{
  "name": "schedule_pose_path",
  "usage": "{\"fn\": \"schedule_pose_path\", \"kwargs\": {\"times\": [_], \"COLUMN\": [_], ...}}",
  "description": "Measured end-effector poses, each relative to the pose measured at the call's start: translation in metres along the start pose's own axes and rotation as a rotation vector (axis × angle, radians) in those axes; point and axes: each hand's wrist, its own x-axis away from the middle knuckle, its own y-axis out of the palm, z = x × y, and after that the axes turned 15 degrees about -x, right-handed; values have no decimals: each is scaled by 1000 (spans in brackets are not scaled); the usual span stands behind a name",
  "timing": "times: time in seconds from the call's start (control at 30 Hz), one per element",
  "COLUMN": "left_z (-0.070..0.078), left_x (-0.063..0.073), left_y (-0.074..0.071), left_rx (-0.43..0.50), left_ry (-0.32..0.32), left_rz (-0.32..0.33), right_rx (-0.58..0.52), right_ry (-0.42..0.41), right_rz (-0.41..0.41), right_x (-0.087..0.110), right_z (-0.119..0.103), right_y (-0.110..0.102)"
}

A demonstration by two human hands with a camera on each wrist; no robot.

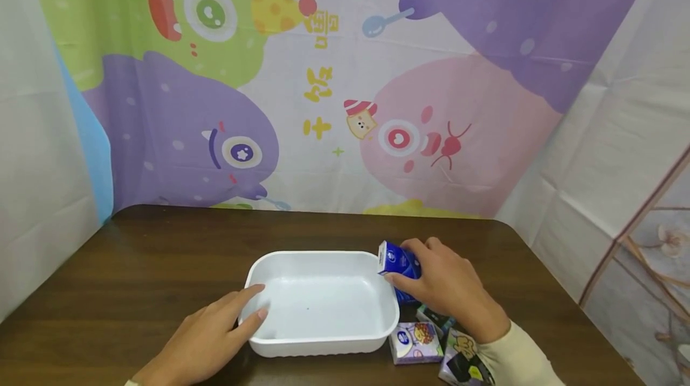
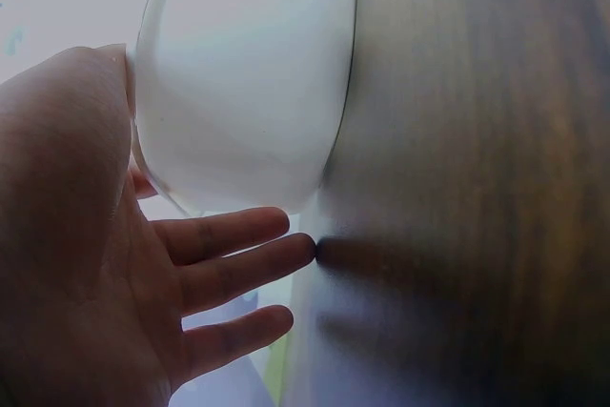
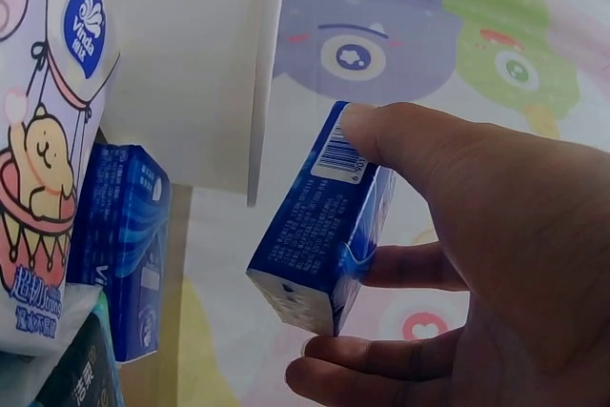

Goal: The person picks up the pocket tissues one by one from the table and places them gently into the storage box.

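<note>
My right hand (image 1: 450, 281) grips a small blue tissue pack (image 1: 398, 258) between thumb and fingers, beside the right rim of a white plastic tray (image 1: 323, 345). In the right wrist view, a barcode and printed text show on one side of the blue tissue pack (image 3: 315, 207). At the tray's left end is my left hand (image 1: 207, 332), its thumb and index finger reaching over the rim. The left wrist view has that hand's fingers (image 2: 248, 269) straight and spread near the tray's outer wall (image 2: 248, 92).
Right of the tray lie another blue tissue pack (image 3: 124, 245), a purple-and-white cartoon pack (image 1: 416, 343), a dark green pack (image 1: 431, 317) and a pack with a yellow-and-black print (image 1: 460, 359). They rest on a dark wooden table (image 1: 178, 242). A cartoon curtain (image 1: 312, 176) hangs behind.
</note>
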Motion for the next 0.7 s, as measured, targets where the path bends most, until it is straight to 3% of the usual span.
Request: {"fn": "schedule_pose_path", "kwargs": {"times": [0.7], "left_z": [0], "left_x": [0], "left_y": [0], "left_rx": [4], "left_ry": [-10], "left_rz": [-19], "right_rx": [-41], "right_ry": [-23], "right_rz": [8], "right_x": [4], "right_z": [-8], "right_y": [4]}}
